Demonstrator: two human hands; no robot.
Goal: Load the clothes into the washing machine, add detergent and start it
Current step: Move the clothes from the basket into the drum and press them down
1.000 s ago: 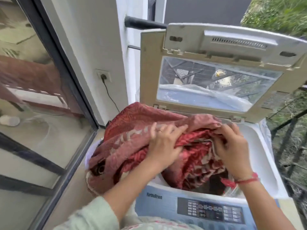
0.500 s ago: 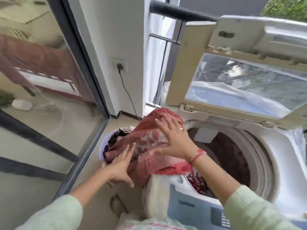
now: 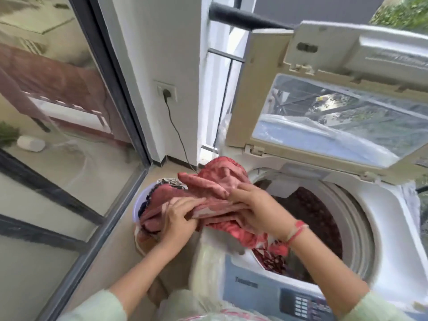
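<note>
A top-loading washing machine (image 3: 391, 218) stands at the right with its lid (image 3: 240, 93) raised. Dark red patterned clothes (image 3: 315, 209) lie in the drum. A red patterned cloth (image 3: 213, 181) is bunched over the machine's left edge, between the drum and a pale tub (image 3: 139, 200) on the floor. My left hand (image 3: 178, 218) grips the cloth's lower left part above the tub. My right hand (image 3: 257, 205) holds the cloth's middle at the drum's rim, fingers curled into the folds. The control panel (image 3: 303, 304) shows at the bottom.
More dark clothes (image 3: 166, 181) sit in the tub under the cloth. A wall socket (image 3: 167, 91) with a plugged cable is on the white wall behind. A glass sliding door (image 3: 58, 135) runs along the left. Railings and greenery lie beyond the machine.
The view swung left from the drum to the tub. Both hands have closed on the red cloth, which now sits bunched higher between tub and machine.
</note>
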